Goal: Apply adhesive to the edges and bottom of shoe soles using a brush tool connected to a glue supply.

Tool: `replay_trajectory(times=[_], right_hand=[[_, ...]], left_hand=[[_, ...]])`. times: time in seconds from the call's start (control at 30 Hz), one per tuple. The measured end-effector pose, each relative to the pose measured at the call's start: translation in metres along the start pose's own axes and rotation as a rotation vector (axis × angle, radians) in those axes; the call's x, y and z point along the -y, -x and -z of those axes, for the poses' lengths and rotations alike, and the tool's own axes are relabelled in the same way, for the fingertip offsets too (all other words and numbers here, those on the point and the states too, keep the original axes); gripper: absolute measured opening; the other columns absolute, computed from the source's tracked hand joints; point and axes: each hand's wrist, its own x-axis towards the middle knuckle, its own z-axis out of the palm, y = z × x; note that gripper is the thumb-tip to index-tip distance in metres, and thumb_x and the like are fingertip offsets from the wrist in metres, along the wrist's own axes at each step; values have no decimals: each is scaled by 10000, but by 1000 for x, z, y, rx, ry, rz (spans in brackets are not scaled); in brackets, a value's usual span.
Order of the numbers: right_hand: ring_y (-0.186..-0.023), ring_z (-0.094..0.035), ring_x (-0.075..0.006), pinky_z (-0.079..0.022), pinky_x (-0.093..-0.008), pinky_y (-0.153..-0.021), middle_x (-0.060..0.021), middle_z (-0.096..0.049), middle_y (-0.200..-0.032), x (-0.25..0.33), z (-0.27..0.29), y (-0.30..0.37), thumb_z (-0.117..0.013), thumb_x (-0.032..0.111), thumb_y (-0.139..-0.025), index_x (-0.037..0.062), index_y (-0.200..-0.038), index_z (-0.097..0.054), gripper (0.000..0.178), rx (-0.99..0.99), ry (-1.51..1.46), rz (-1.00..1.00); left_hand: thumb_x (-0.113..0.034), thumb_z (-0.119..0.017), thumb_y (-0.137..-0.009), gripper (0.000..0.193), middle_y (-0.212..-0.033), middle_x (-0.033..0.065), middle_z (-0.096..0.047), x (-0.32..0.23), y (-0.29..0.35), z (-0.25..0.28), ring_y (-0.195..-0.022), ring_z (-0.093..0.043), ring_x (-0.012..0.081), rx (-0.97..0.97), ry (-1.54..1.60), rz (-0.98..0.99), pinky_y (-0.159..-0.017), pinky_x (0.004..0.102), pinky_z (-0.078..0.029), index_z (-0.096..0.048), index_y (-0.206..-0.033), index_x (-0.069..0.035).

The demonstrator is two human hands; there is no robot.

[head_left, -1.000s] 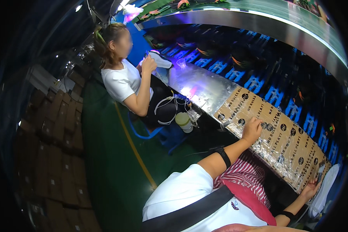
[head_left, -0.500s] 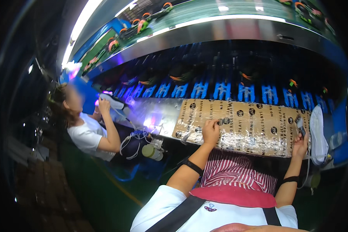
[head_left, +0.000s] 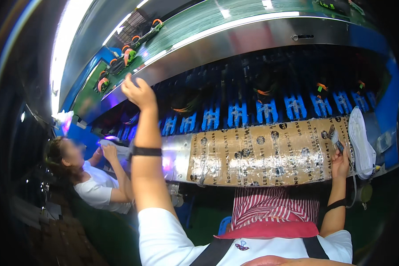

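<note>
My left hand [head_left: 139, 93] is raised at the far left, next to the metal edge of the upper conveyor belt [head_left: 199, 32]. Its fingers are apart and nothing shows in them. Shoe parts [head_left: 127, 56] in black, green and orange lie on the belt just beyond it. My right hand [head_left: 340, 164] rests at the right end of a cardboard-covered bench [head_left: 261, 155], closed around a small brush [head_left: 337, 141] with a dark handle. Beside that hand lies a long white sole-shaped piece [head_left: 361, 142].
A row of blue racks [head_left: 237, 114] runs behind the bench, with dark shoe parts [head_left: 266, 86] above some of them. To the left, a co-worker [head_left: 97, 179] in white handles a pale piece. A white tube [head_left: 355, 186] hangs by the bench's right end.
My left hand has left the cardboard and risen to the far left, up by the belt. The right hand stays at the bench's right end with the brush. The view has shifted.
</note>
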Motion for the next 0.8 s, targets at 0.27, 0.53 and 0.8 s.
replay_trajectory(times=[0.27, 0.53, 0.8], right_hand=[[-633, -439, -88, -352, -221, -563, -21, -515, -761, 6, -18, 6, -479, 220, -913, 19, -1143, -489, 305, -114, 60, 2], [-626, -452, -129, -372, -255, -579, -48, -507, -731, 11, -31, -3, -490, 233, -899, 3, -1122, -500, 320, -110, 56, -17], [-628, -474, -133, -387, -275, -585, -49, -510, -721, 16, -34, 4, -519, 257, -882, 8, -1132, -498, 353, -181, 74, -22]], left_hand=[[-454, -645, -669, 731, -1306, 246, -355, 72, -91, -105, -1197, -376, 399, 695, -505, 103, -961, 480, -356, -373, -1312, -239], [-391, -703, -681, 632, -1266, 206, -435, 193, -157, -156, -1158, -418, 381, 921, -411, -312, -979, 421, -330, -491, -1195, -91], [-309, -686, -669, 841, -1315, 224, -385, 171, -138, -189, -1207, -379, 358, 932, -531, -104, -990, 388, -327, -274, -1353, -47]])
